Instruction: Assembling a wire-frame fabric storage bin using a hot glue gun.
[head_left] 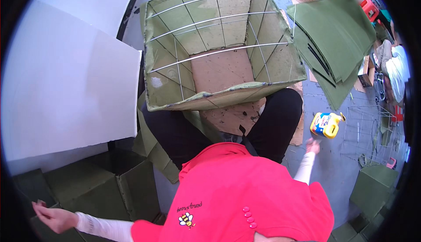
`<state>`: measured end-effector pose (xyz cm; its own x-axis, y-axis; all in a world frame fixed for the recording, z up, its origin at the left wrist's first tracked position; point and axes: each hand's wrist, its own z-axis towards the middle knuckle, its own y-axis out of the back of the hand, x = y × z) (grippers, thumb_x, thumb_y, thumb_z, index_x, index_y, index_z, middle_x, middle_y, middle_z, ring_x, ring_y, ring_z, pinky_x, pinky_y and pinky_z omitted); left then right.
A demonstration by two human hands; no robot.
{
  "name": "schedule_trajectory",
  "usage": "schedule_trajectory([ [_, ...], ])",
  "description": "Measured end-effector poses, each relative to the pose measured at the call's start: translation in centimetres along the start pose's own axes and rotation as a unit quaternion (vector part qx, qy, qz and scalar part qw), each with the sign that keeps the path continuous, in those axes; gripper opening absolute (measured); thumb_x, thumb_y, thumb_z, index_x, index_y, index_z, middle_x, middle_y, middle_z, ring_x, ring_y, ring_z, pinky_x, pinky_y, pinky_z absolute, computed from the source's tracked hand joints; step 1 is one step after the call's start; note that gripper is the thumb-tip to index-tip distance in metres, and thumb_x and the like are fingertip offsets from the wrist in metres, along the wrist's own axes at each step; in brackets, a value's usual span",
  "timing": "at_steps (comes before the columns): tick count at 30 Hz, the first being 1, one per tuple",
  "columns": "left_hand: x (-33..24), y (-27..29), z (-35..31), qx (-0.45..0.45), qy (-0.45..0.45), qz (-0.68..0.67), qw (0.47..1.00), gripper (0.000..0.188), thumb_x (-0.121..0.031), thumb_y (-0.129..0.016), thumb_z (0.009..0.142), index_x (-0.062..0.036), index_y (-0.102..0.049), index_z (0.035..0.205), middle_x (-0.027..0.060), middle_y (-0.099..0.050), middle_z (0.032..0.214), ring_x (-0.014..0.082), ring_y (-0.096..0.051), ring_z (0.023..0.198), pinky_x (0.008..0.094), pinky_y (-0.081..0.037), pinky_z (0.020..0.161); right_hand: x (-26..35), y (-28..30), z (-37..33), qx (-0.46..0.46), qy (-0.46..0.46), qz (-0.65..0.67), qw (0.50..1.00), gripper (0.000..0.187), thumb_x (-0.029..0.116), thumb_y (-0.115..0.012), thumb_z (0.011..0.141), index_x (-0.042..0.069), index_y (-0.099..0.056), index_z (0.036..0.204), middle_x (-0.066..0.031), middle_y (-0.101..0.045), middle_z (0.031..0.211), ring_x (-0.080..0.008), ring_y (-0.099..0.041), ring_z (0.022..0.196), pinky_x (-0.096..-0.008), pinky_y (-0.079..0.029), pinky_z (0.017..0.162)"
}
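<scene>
A box-shaped wire frame covered in green fabric stands in front of my knees, its open side crossed by bare metal wires. Neither hand touches it. Far out at the lower left, my left hand is raised with its fingers pinched together near dark green fabric-covered boxes. Whatever may be between those fingertips is too small to name. On the right, my right hand is closed just below a yellow jug with a blue label, apart from it. What it holds, if anything, cannot be made out.
Stacked green fabric sheets lie at the upper right beside red stools. A bare wire frame stands right of the jug. Cardboard lies under the covered frame. A large white panel fills the left side.
</scene>
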<state>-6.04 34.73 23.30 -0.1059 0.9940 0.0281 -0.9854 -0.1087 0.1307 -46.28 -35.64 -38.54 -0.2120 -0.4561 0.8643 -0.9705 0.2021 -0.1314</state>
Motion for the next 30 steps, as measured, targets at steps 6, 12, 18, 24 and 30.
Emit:
schedule_trajectory([
  [6, 2.4, 7.3, -18.0, 0.806, 0.258, 0.053, 0.531, 0.031, -0.012, -0.067, 0.072, 0.0078, -0.063, 0.097, 0.0143, -0.066, 0.072, 0.0193, -0.063, 0.049, 0.0261, -0.048, 0.042, -9.0, 1.9, -1.5, -0.16, -0.059, -0.286, 0.943, 0.017, 0.015, -0.05, 0.088, -0.001, -0.055, 0.091, -0.0155, -0.061, 0.087, -0.0304, -0.062, 0.072, -0.0452, -0.056, 0.062],
  [12, -8.8, -1.4, -13.9, 0.697, 0.142, -0.445, 0.544, 0.009, 0.0, -0.06, 0.071, 0.0006, -0.056, 0.063, 0.0033, -0.054, 0.067, 0.0077, -0.051, 0.059, 0.0214, -0.039, 0.053, 5.2, -9.8, 0.8, -0.087, 0.114, 0.075, 0.987, 0.028, 0.013, -0.056, 0.086, -0.007, -0.05, 0.104, -0.0149, -0.057, 0.101, -0.0249, -0.06, 0.086, -0.038, -0.055, 0.072],
  [18, -10.2, -14.1, -13.9, 0.706, 0.038, -0.329, 0.626, 0.031, 0.002, -0.062, 0.069, 0.0006, -0.06, 0.1, 0.0008, -0.052, 0.058, 0.0096, -0.05, 0.054, 0.0246, -0.041, 0.052, 19.7, -21.0, -9.0, 0.169, 0.275, 0.018, 0.946, 0.015, 0.011, -0.051, 0.09, -0.001, -0.051, 0.098, -0.015, -0.062, 0.096, -0.0187, -0.061, 0.082, -0.0294, -0.051, 0.071],
  [24, -5.6, -20.4, -28.5, 0.71, 0.083, -0.354, 0.603, 0.027, 0.0, -0.068, 0.063, 0.0017, -0.064, 0.09, 0.0041, -0.059, 0.062, 0.0096, -0.054, 0.057, 0.0251, -0.045, 0.055, 11.0, -15.9, -3.2, 0.143, 0.216, -0.047, 0.965, 0.01, 0.011, -0.051, 0.09, 0.002, -0.049, 0.095, -0.0127, -0.063, 0.085, -0.0184, -0.061, 0.073, -0.0301, -0.052, 0.066],
  [30, -1.9, -22.6, -36.1, 0.736, 0.174, -0.356, 0.549, 0.03, -0.001, -0.07, 0.066, 0.004, -0.065, 0.095, 0.0045, -0.061, 0.073, 0.0112, -0.055, 0.065, 0.024, -0.048, 0.063, -5.7, -6.5, -3.8, -0.064, 0.097, -0.417, 0.901, 0.012, 0.003, -0.05, 0.072, 0.004, -0.058, 0.064, -0.0063, -0.057, 0.058, -0.015, -0.055, 0.052, -0.0312, -0.044, 0.045],
])
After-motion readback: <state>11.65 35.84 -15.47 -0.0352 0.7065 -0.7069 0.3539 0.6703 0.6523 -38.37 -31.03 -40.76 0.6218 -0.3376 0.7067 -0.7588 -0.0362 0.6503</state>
